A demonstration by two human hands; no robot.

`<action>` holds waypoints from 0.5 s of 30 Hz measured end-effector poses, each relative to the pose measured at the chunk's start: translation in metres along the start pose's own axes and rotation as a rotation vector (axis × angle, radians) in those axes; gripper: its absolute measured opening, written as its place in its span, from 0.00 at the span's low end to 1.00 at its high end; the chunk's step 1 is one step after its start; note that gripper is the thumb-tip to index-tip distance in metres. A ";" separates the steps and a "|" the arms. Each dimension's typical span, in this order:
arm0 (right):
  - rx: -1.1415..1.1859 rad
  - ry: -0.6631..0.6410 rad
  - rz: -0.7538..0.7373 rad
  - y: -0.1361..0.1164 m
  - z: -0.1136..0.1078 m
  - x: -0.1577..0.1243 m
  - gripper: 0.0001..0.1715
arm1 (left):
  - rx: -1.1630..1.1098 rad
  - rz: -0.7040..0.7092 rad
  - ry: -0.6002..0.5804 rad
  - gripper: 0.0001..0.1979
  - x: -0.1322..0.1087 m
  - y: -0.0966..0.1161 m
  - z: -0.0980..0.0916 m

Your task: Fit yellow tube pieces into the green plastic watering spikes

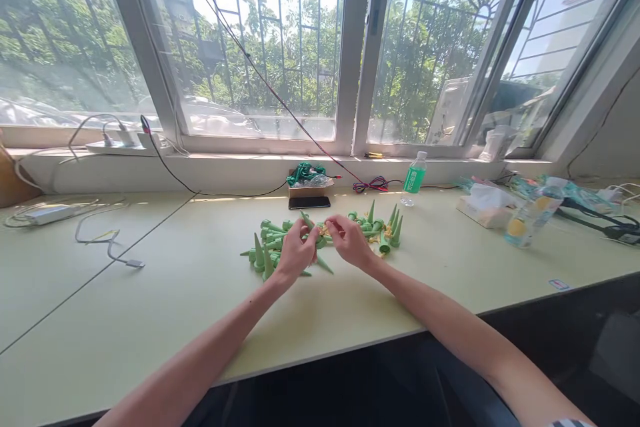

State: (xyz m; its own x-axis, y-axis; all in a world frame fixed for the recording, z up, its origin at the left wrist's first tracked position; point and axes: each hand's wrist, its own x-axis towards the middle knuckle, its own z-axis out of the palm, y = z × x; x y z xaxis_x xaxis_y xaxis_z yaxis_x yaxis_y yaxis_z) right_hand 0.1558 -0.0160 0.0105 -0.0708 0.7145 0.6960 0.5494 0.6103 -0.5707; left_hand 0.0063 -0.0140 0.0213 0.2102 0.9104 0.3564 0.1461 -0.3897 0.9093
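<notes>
A heap of green plastic cone spikes (267, 247) lies on the pale green table (175, 293), with more spikes standing upright (393, 227) on the right. My left hand (295, 253) is closed around one green spike (307, 221), its tip pointing up. My right hand (350, 240) pinches something small and yellowish (327, 227) close to that spike's top. Both hands meet over the middle of the heap.
A black phone (309, 202) and a small box with green cords (306, 177) sit behind the heap. A water bottle (415, 178) stands by the windowsill. Tissues (485, 207), another bottle (530, 217), and cables (105, 240) lie at the sides.
</notes>
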 end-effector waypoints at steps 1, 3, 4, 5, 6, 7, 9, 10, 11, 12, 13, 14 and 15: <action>0.000 -0.003 -0.007 0.001 0.000 0.000 0.15 | -0.019 -0.005 0.000 0.13 0.000 0.000 0.000; -0.001 -0.008 -0.012 0.003 0.001 0.000 0.15 | -0.040 -0.009 -0.004 0.13 0.000 0.000 0.000; -0.001 -0.010 -0.010 0.004 0.001 0.000 0.15 | -0.043 -0.010 -0.008 0.13 0.000 -0.001 0.000; -0.001 -0.010 -0.007 0.004 0.001 0.000 0.15 | -0.045 -0.011 -0.010 0.13 0.001 -0.001 0.000; -0.003 -0.008 -0.003 0.004 0.001 0.000 0.15 | -0.048 -0.012 -0.010 0.13 0.001 -0.001 0.001; -0.005 -0.003 0.001 0.005 0.001 0.000 0.15 | -0.054 -0.013 -0.006 0.13 0.001 -0.002 0.001; -0.011 0.007 0.005 0.004 0.001 0.001 0.14 | -0.075 -0.016 0.011 0.13 0.001 -0.002 0.001; -0.015 0.012 0.005 0.004 0.001 0.001 0.14 | -0.086 -0.018 0.022 0.13 0.001 -0.002 0.000; -0.020 0.017 0.005 0.004 0.001 0.001 0.14 | -0.096 -0.020 0.033 0.13 0.002 -0.001 0.000; -0.026 0.023 0.005 0.003 0.001 0.001 0.14 | -0.104 -0.022 0.040 0.13 0.002 -0.001 0.000; -0.031 0.030 0.007 0.003 0.000 0.001 0.14 | -0.111 -0.024 0.045 0.12 0.002 -0.001 0.000; -0.037 0.038 0.012 0.002 0.000 0.001 0.14 | -0.116 -0.023 0.047 0.12 0.002 -0.001 -0.001; -0.041 0.047 0.019 0.002 0.000 0.002 0.14 | -0.120 -0.022 0.049 0.12 0.003 -0.001 -0.001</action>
State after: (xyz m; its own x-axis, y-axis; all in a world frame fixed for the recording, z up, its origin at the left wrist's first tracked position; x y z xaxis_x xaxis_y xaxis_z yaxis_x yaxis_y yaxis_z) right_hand 0.1569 -0.0135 0.0105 -0.0212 0.7081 0.7058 0.5843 0.5816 -0.5660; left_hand 0.0058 -0.0109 0.0214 0.1607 0.9254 0.3433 0.0327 -0.3526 0.9352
